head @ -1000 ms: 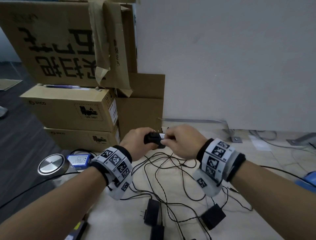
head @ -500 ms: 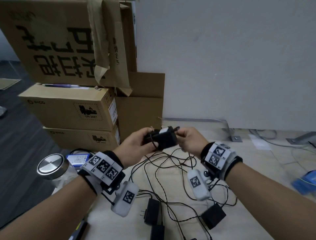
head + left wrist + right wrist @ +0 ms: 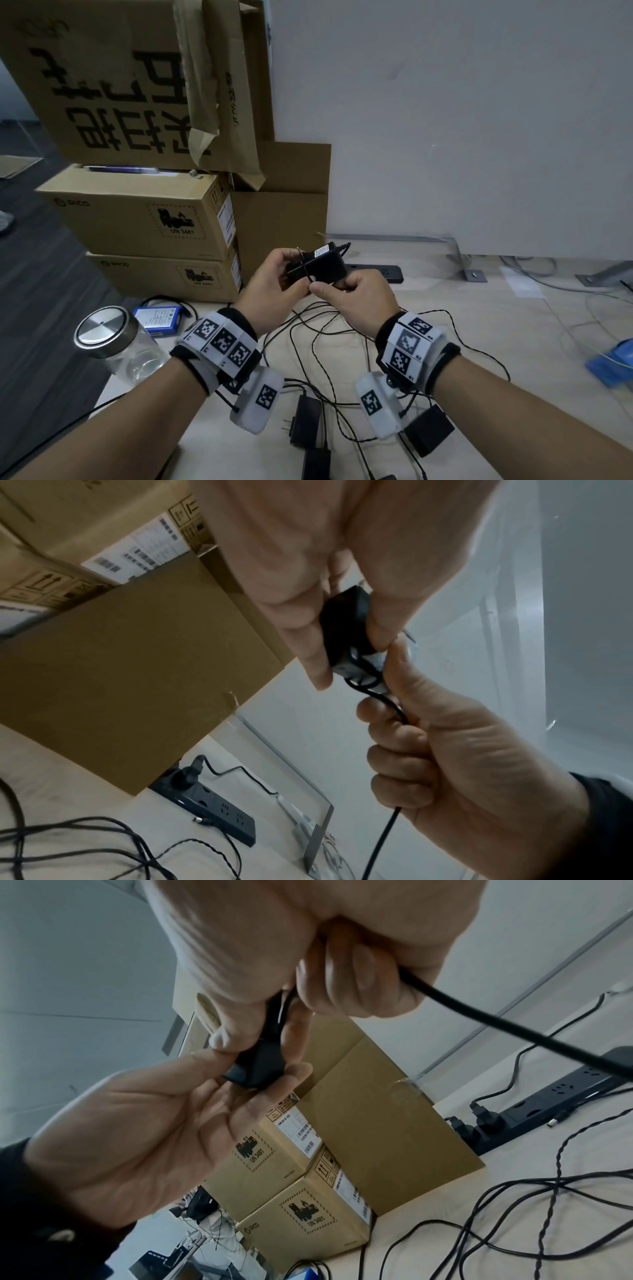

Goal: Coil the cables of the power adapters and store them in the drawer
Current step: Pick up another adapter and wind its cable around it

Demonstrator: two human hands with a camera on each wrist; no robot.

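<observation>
My left hand (image 3: 274,282) grips a black power adapter (image 3: 320,265) held above the table, prongs pointing up-left. A turn of its thin black cable (image 3: 303,270) lies across the body. My right hand (image 3: 346,296) pinches that cable just below the adapter between thumb and curled fingers. In the left wrist view the adapter (image 3: 346,626) sits between my fingers and the cable (image 3: 394,710) runs through the right fist. In the right wrist view the cable (image 3: 514,1026) trails away to the table. No drawer is in view.
Other black adapters (image 3: 306,425) (image 3: 428,435) lie near me among tangled cables (image 3: 325,334). A black power strip (image 3: 376,272) lies by the wall. Stacked cardboard boxes (image 3: 137,222), a metal-lidded glass jar (image 3: 102,334) and a blue battery pack (image 3: 157,318) stand left.
The right hand drew the cable out to the adapter's right, then swung back under it, laying a turn across the body. The left hand tilted the adapter upward.
</observation>
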